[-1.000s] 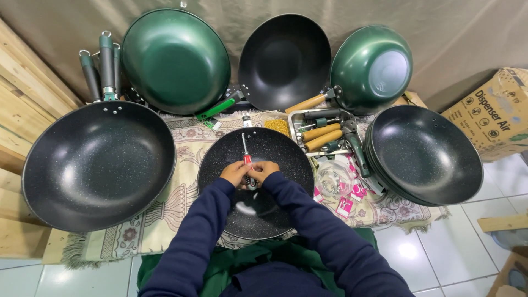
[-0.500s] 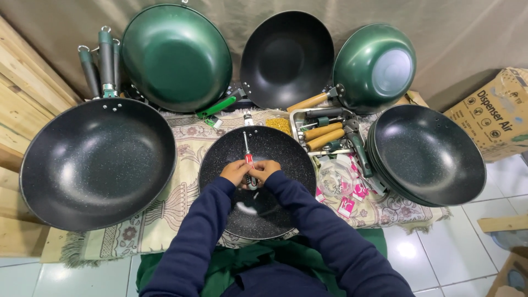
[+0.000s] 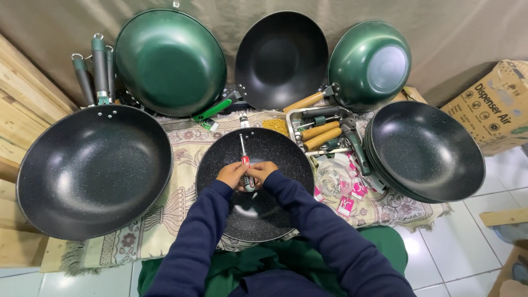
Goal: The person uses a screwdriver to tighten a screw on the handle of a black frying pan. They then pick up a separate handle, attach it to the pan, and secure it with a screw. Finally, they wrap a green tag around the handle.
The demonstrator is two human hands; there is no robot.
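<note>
- Both dark-blue sleeves reach forward over the small black speckled non-stick pan, which lies rim-up on the patterned beige cloth, directly in front of the person.
- The left hand and right hand meet at the pan's middle, fingers closed together around the lower end of a red-handled screwdriver with a metal shaft; its shaft points away from the person, across the pan's far half.
- Left of this pan lies a large black speckled wok, with green and grey handles standing behind it.
- To the right sits a stack of black pans, with loose wooden and green handles in a metal tray between.
- Farthest back, against the drab curtain, lean a green wok, a black wok and a smaller green pot.
- A cardboard box stands at far right.
</note>
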